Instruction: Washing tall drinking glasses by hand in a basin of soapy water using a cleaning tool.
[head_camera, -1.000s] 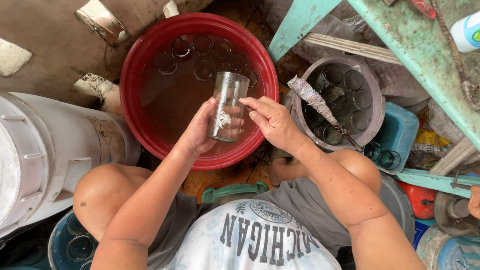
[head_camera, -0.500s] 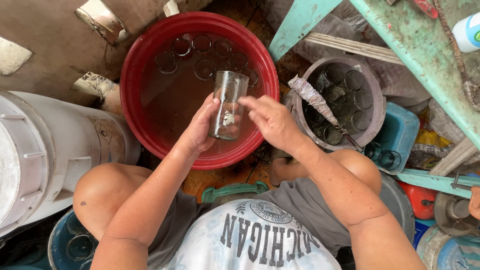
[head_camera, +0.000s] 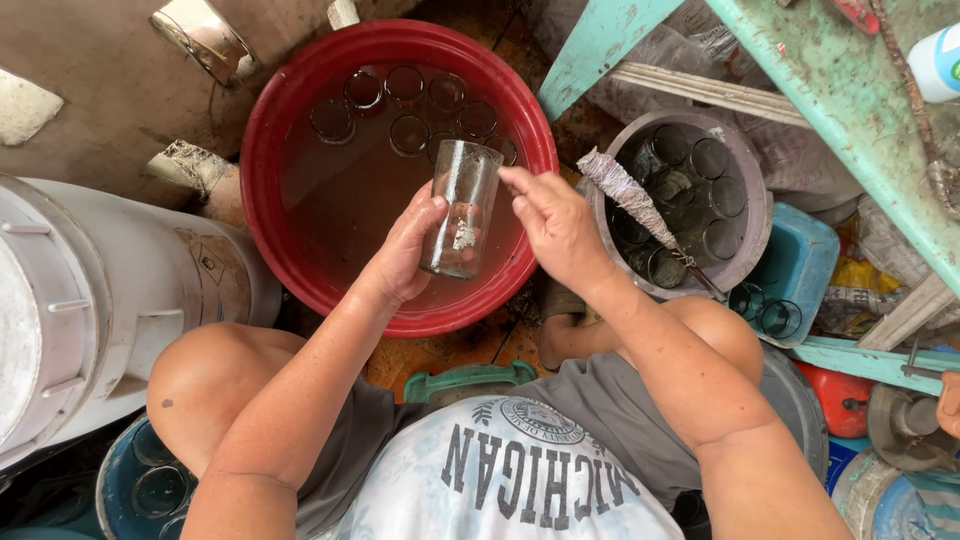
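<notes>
A clear drinking glass (head_camera: 462, 210) hangs tilted over the near half of a red basin (head_camera: 270, 150), its open rim toward the far side and a pale scrap stuck to its wall. The left hand (head_camera: 405, 250) grips it from the left, its fingers (head_camera: 428, 212) clamped around the lower half. The right hand (head_camera: 555, 225) sits just beside the glass on the right, its fingers (head_camera: 515, 185) drawn together and touching the glass near the rim.

The basin holds brownish water, with more glasses (head_camera: 405, 105) standing sunk along its far side; the near and left water is open. The basin's near rim lies just ahead of the person's knees.

To the right, close to the right wrist, a grey bucket (head_camera: 750, 170) holds more glasses, and a wrapped stick (head_camera: 625, 195) leans across its left rim. A blue tub (head_camera: 805, 270) sits beyond it. A pale green wooden frame (head_camera: 850, 100) crosses the upper right, crowding that side. A white drum (head_camera: 90, 300) stands against the basin's left edge.
</notes>
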